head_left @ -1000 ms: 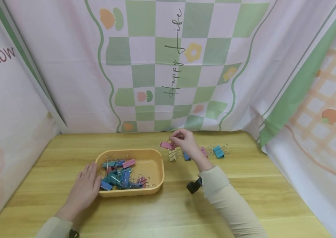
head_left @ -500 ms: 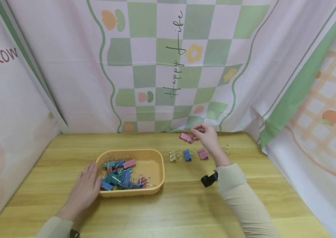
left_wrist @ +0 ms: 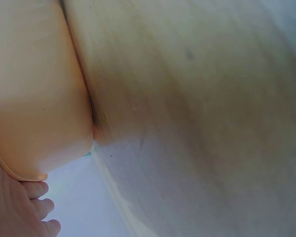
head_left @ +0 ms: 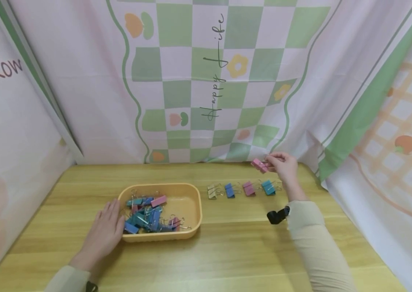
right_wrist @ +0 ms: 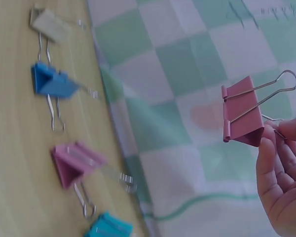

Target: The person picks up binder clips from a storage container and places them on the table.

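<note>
Clip (head_left: 259, 165) pinched by right hand (head_left: 283, 167) near table's back edge (head_left: 177, 167); left hand (head_left: 104, 228) straight-fingered against tray (head_left: 187, 207) (roomy foreground (head_left: 228, 263)).

Through the right wrist view, I see my right grip (right_wrist: 282, 190) pinching a pink binder clip (right_wrist: 244, 113) by one wire handle, its other handle sticking out above the grip. Behind the grip hangs a green-and-white checkered cloth (right_wrist: 187, 54). Well apart from the grip, the tabletop (right_wrist: 15, 148) carries a row: teal clip (right_wrist: 109, 228) nearest, partly cut off, then second pink clip (right_wrist: 69, 165), blue clip (right_wrist: 54, 83), cream clip (right_wrist: 50, 25) farthest.
</note>
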Tool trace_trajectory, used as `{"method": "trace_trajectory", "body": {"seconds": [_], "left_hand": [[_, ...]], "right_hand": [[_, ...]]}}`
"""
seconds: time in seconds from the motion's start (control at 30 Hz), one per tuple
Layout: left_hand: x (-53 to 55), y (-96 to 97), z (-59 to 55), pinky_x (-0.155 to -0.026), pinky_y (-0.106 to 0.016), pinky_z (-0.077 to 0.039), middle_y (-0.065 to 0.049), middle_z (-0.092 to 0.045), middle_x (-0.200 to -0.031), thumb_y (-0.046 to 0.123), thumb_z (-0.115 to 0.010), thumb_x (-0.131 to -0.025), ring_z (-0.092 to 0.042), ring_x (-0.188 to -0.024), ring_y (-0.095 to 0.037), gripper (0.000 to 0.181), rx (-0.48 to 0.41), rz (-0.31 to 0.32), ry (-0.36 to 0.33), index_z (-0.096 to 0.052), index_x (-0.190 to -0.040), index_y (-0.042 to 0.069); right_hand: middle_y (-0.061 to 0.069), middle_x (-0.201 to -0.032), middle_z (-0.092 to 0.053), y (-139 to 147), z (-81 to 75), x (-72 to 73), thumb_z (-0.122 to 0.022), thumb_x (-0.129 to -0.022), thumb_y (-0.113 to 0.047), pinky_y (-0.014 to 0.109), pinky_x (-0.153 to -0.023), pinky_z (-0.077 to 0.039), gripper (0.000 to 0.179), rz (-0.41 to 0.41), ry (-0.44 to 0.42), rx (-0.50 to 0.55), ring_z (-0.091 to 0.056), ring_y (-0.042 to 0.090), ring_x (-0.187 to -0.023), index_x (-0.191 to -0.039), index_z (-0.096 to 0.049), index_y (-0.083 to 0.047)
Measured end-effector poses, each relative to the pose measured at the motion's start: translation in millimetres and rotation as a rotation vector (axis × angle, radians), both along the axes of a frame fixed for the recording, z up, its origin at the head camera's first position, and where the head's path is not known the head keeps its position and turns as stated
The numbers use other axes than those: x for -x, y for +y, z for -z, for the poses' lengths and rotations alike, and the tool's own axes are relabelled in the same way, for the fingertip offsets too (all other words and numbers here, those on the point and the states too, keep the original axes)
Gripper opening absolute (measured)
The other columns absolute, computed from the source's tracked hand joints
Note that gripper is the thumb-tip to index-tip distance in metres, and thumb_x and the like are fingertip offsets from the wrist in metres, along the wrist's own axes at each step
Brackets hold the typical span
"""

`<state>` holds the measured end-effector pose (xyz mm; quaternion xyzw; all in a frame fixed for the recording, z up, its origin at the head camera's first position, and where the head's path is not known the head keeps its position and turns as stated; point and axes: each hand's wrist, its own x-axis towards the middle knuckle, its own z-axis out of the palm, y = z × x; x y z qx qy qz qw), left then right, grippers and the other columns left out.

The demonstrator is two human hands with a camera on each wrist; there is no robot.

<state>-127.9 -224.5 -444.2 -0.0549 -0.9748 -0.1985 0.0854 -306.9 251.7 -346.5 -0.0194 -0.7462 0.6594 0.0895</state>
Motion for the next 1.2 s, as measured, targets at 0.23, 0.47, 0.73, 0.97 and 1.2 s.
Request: {"method": "trace_trajectory", "body": {"seconds": [0.23,0.47,0.73,0.97,1.2], "left_hand": [[0.6,-0.1,1.5,-0.106,-0.056,-0.011,-0.029,-0.018,-0.145,0.027,-0.029,-0.100,-0.015,-0.132,-0.045,0.057,0.000,0.000,0.017,-0.019,-0.140,-0.011],[1.0,-0.1,3.5,-0.105,-0.057,-0.011,-0.030,-0.018,-0.145,0.027,-0.029,-0.100,-0.015,-0.132,-0.046,0.057,0.000,-0.004,0.016,-0.019,-0.140,-0.012],[1.2,0.3,0.9,-0.105,-0.057,-0.011,-0.030,-0.017,-0.145,0.027,-0.029,-0.100,-0.015,-0.132,-0.046,0.057,-0.002,-0.006,0.007,-0.019,-0.140,-0.012],[0.9,0.6,-1.5,-0.106,-0.056,-0.011,-0.029,-0.017,-0.145,0.027,-0.029,-0.100,-0.014,-0.132,-0.045,0.057,0.002,-0.003,0.004,-0.019,-0.140,-0.012],[2.2,-0.7,2.6,-0.106,-0.056,-0.012,-0.030,-0.018,-0.145,0.027,-0.029,-0.100,-0.015,-0.132,-0.045,0.057,0.011,-0.006,0.010,-0.019,-0.140,-0.012]], "right_hand": [[-0.004,-0.073,-0.064,32,10.9,3.3,-0.061,-0.087,-0.006,0.019,-0.065,-0.053,0.015,0.110,-0.053,0.090,-0.062,0.006,-0.067,-0.099,-0.056,0.002],[-0.002,-0.077,-0.064,62,26.8,6.7,-0.060,-0.088,-0.005,0.019,-0.069,-0.052,0.023,0.190,-0.142,0.266,-0.061,0.007,-0.071,-0.109,-0.054,0.002],[0.000,-0.085,-0.063,85,44.3,2.7,-0.060,-0.088,-0.005,0.019,-0.076,-0.050,0.021,0.258,-0.208,0.398,-0.061,0.008,-0.077,-0.108,-0.054,-0.004],[0.001,-0.076,-0.061,97,64.6,-0.7,-0.053,-0.089,0.001,0.021,-0.074,-0.052,0.023,0.317,-0.255,0.461,-0.061,0.009,-0.069,-0.112,-0.049,0.001],[0.004,-0.068,-0.060,100,83.2,-1.3,-0.057,-0.085,0.006,0.023,-0.066,-0.054,0.013,0.398,-0.306,0.497,-0.061,0.011,-0.060,-0.094,-0.052,-0.002]]}}
